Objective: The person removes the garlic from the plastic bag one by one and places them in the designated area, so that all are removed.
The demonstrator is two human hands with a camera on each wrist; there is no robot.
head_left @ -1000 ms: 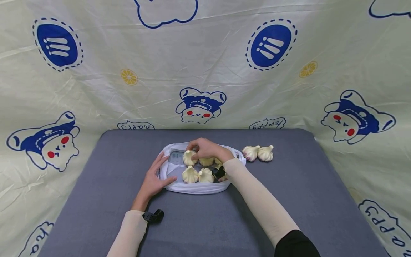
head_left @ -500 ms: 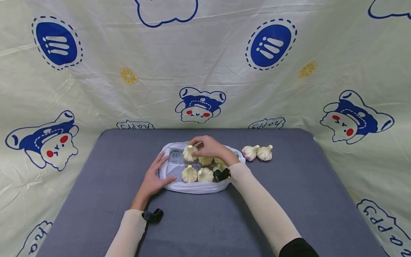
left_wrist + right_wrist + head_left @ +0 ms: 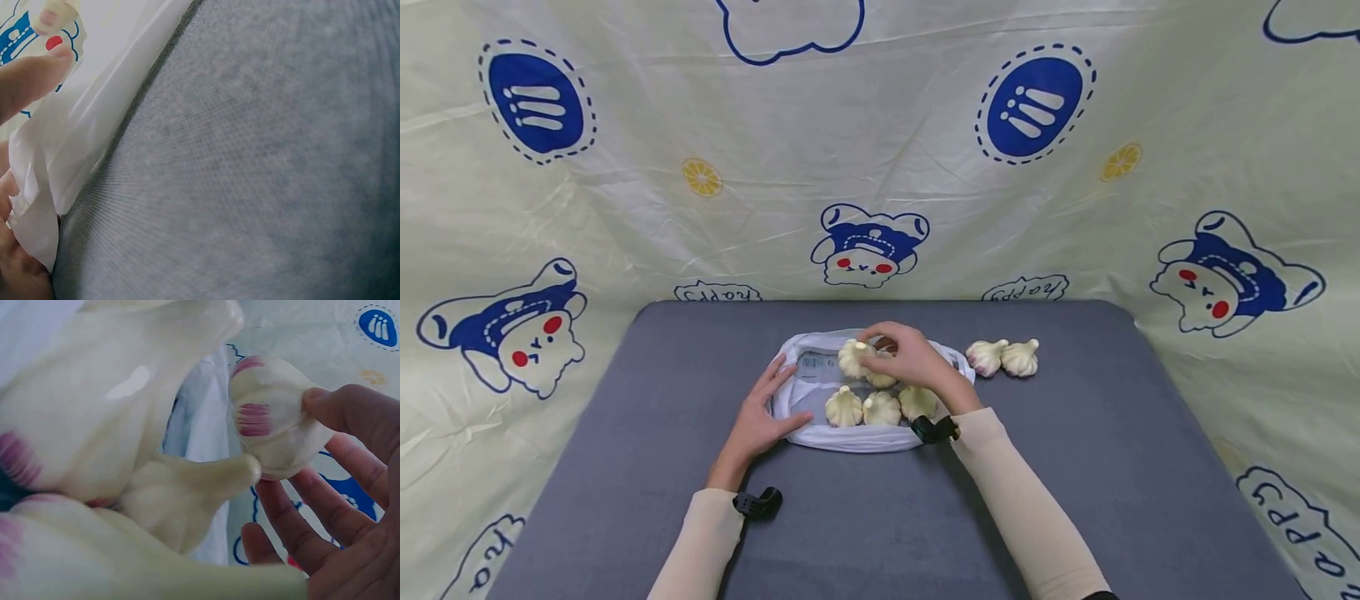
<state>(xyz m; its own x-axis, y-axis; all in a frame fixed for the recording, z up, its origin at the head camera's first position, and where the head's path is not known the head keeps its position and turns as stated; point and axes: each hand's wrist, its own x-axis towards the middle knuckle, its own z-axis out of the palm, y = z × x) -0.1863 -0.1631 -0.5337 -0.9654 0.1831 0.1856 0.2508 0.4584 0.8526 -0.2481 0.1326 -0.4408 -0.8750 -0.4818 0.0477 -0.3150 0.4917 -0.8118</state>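
Note:
My right hand (image 3: 912,360) pinches a garlic bulb (image 3: 853,358) between thumb and fingers over the basin-like opening of a white plastic bag (image 3: 859,441). Purple streaks show on this bulb in the right wrist view. Below it in the bag, a front row of garlic bulbs (image 3: 882,409) lies side by side, and another bulb (image 3: 882,381) is partly hidden by my right hand. At the bag's left end my left hand (image 3: 758,423) rests with fingers spread and fairly straight along the rim, the thumb reaching over the near edge. Thin white plastic (image 3: 94,106) hangs beside that thumb.
Two more garlic bulbs (image 3: 1003,358) lie on the grey table cloth (image 3: 865,517) just right of the bag. A printed label (image 3: 812,365) shows inside the bag at the left. Behind the table hangs a patterned curtain (image 3: 880,125).
My right hand has lifted the garlic bulb from the back left of the bag and moved slightly right with it, baring the front right bulb. My left hand has stayed in place.

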